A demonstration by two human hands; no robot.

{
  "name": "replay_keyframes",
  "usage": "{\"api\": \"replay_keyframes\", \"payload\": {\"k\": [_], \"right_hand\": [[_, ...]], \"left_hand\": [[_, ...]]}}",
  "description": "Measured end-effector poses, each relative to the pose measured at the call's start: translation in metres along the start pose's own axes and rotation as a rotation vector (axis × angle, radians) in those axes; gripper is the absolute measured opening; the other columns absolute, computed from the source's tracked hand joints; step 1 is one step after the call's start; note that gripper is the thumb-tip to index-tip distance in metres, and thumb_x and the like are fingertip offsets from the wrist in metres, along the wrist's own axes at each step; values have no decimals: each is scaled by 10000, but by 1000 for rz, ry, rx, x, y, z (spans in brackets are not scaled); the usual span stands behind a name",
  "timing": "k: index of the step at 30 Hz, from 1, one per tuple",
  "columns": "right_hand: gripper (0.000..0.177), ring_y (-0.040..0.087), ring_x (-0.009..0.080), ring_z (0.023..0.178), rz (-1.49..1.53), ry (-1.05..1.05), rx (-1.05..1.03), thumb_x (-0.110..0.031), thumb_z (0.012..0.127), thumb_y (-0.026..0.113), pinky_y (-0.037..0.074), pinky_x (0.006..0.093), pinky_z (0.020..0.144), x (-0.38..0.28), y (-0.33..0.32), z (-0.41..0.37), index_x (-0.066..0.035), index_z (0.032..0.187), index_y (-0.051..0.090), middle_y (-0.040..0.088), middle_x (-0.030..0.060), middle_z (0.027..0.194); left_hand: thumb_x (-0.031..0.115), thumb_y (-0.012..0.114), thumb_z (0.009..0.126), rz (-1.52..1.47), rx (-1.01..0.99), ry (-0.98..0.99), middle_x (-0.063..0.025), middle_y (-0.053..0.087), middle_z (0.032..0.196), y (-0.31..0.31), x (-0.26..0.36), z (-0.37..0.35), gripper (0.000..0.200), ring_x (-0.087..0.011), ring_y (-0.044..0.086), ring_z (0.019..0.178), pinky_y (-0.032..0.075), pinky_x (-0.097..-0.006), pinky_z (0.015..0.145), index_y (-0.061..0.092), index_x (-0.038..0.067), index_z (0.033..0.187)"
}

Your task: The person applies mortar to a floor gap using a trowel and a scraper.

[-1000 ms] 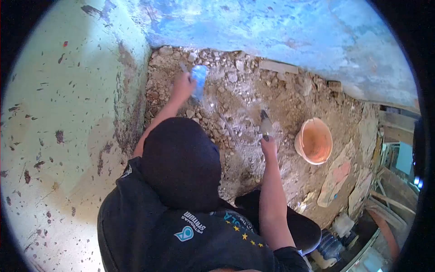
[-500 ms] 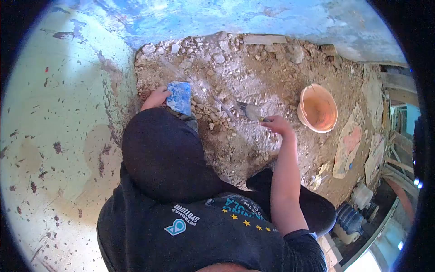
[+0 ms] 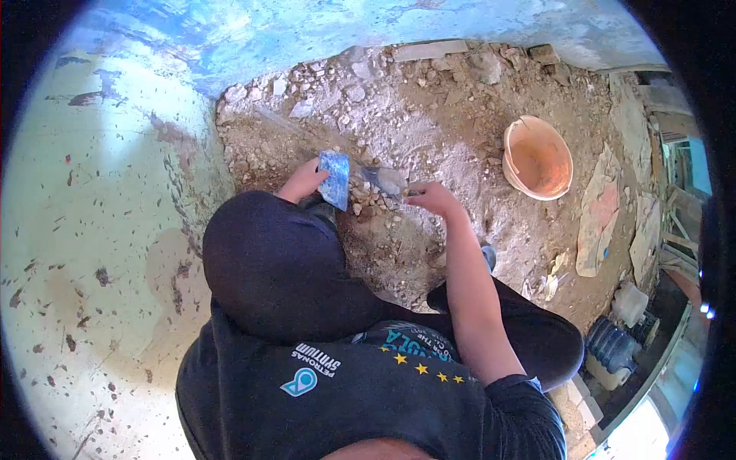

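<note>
My left hand (image 3: 303, 182) grips the edge of a flat rectangular blue piece (image 3: 334, 178) with whitish smears, held above the rubble by my knee. My right hand (image 3: 435, 199) is closed round the handle of a trowel (image 3: 389, 182). Its greyish blade points left, its tip close to the blue piece's right edge. Below the two lie loose stones and broken bits (image 3: 369, 205) on the dusty ground.
An orange-pink bucket (image 3: 539, 159) stands on the dirt to the right. Rubble lines the blue wall (image 3: 330, 31) at the back; a stained green wall (image 3: 115, 199) rises at left. Flattened sheets (image 3: 596, 218) and a blue water bottle (image 3: 611, 343) lie farther right.
The blue piece in my left hand has moved right and turned more edge-on. My right hand has brought the trowel left, so the two are now close together.
</note>
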State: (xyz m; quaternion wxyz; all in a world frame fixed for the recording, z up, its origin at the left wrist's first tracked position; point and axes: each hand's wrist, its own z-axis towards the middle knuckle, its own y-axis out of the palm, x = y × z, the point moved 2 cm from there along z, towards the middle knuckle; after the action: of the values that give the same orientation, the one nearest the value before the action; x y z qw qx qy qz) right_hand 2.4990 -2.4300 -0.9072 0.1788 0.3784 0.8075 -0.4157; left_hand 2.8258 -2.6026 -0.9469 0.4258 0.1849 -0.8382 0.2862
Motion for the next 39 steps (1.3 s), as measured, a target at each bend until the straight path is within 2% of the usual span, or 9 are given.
{"api": "replay_keyframes", "payload": {"k": [7,9,12,18,23,27,29,33,39], "right_hand": [[398,695,335,895,-376,134,-149,-342,683,843,534,437,821,-9,-83,-17,-162,1029,765,726,157,971],[409,693,341,896,-349,168,-131,-372,685,835,535,436,819,-11,-77,-16,-160,1027,764,725,163,960],[443,688,357,897,-323,150,-118,-435,693,811,534,437,812,-18,-51,-9,-155,1032,760,721,176,949],[460,670,384,835,-85,64,-64,-481,731,760,516,454,767,-2,-6,-4,-101,988,741,713,189,892],[454,638,222,676,87,192,-145,-479,746,753,510,404,656,-6,-11,-12,-57,913,736,670,120,719],[462,603,187,623,208,181,-93,-486,747,751,502,384,621,-13,-8,-8,-35,844,725,636,95,656],[342,517,134,532,195,157,-120,-370,774,779,424,314,516,-3,5,13,-51,889,740,576,32,605],[334,468,114,523,268,158,-1,-335,796,779,387,315,496,-17,35,17,-66,993,767,551,-1,595],[421,526,112,622,529,189,32,-350,800,788,451,291,586,-17,64,11,-73,1114,746,640,11,740]], "left_hand": [[224,582,895,35,3,-31,-190,690,1115,-10,-8,9,377,-329,654,1067,482,-407,940,618,24,1213],[270,582,885,142,-7,109,-217,690,1086,-2,-9,16,387,-365,657,1036,491,-431,919,630,47,1197],[305,588,873,341,67,19,-241,680,1076,9,10,12,408,-407,644,1018,489,-464,906,628,35,1177],[298,563,875,244,64,50,-258,662,1080,20,13,11,398,-433,618,1039,474,-484,907,622,6,1138],[271,554,880,183,79,74,-258,663,1071,10,38,-3,377,-423,623,1039,475,-475,909,618,0,1135],[266,561,877,213,85,44,-255,665,1066,10,52,-14,363,-424,626,1033,479,-476,898,621,18,1135],[266,562,877,211,89,62,-255,666,1064,8,58,-10,361,-427,625,1032,480,-479,894,622,21,1136],[273,568,877,322,78,56,-257,664,1053,10,39,-4,372,-441,618,1023,478,-492,888,615,21,1147],[279,585,873,355,109,104,-267,660,1047,6,17,11,388,-448,615,1016,478,-501,889,608,16,1158]]}}
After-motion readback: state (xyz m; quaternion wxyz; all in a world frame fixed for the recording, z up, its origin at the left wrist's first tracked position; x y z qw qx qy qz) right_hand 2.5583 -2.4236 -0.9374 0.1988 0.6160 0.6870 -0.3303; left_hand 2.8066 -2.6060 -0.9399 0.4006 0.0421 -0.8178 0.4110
